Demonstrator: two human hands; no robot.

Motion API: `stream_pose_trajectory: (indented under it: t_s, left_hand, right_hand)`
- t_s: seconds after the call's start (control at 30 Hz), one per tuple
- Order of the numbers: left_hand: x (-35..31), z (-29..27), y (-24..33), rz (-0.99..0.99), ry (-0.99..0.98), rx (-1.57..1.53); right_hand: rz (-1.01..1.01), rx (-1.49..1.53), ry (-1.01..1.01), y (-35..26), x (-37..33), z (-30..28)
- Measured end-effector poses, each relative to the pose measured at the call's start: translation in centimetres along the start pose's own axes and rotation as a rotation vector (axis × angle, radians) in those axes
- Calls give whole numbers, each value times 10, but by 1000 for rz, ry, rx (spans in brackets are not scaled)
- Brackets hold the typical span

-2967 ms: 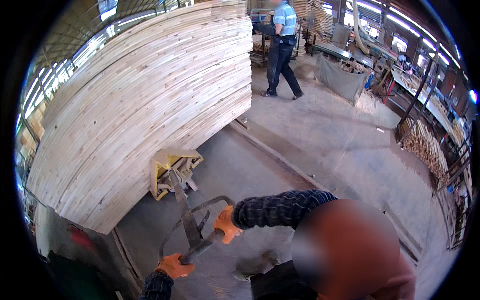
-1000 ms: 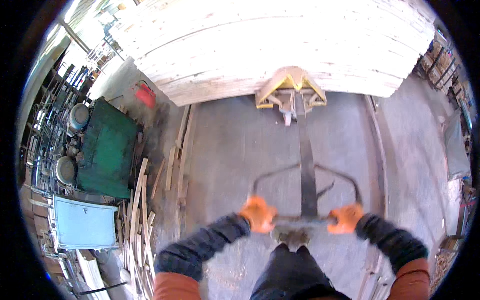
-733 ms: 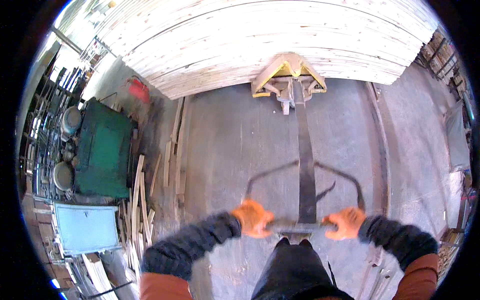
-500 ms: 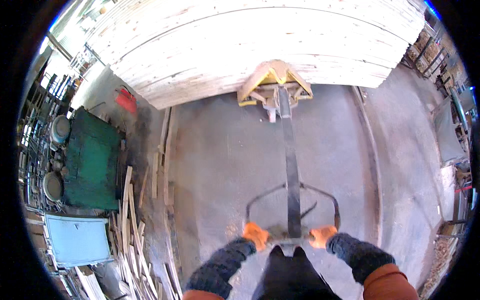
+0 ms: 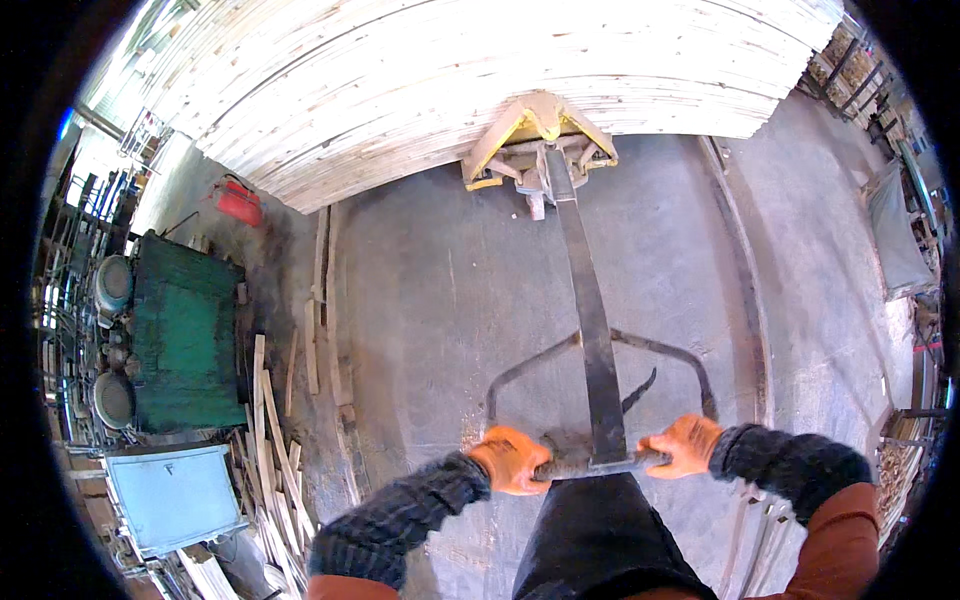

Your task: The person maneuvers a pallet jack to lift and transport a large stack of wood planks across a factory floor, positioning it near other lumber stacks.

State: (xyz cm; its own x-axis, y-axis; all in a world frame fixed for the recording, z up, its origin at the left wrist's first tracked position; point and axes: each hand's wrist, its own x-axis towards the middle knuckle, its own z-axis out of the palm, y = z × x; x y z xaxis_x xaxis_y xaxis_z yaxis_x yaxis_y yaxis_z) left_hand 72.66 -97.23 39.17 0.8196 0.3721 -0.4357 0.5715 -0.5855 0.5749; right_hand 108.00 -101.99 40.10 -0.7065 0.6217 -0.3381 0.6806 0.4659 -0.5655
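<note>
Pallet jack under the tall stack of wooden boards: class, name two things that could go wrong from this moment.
1. The stack of boards stands far wider than the yellow pallet jack; a jerk on the handle, gripped by the left hand and right hand, might shift it.
2. Loose wood strips lie on the concrete floor nearby; wheels or feet could catch.

No packages, labels, signs or screens that can be made out anywhere in the view, neither on the far side nor near, left or right
</note>
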Motion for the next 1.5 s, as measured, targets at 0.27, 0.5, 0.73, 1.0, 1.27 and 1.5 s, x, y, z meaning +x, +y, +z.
stream_pose_trajectory:
  t_s: [0.27,0.5,0.73,1.0,1.27,1.5]
  left_hand:
    - [28,113,-41,-197,-111,-54]
    - [-23,-96,30,-47,66,-121]
    - [4,59,-20,-88,-112,-26]
    - [16,47,-6,-193,-70,21]
    - [-14,-65,11,-55,-56,-103]
    - [28,163,-52,-159,-178,6]
  right_hand:
    - [374,16,-403,32,29,101]
    - [34,-10,-62,-16,-6,-122]
    - [162,20,-166,13,7,51]
    - [229,-110,-103,30,-3,57]
    - [131,63,-180,-7,-1,-64]
    - [251,0,-349,40,34,137]
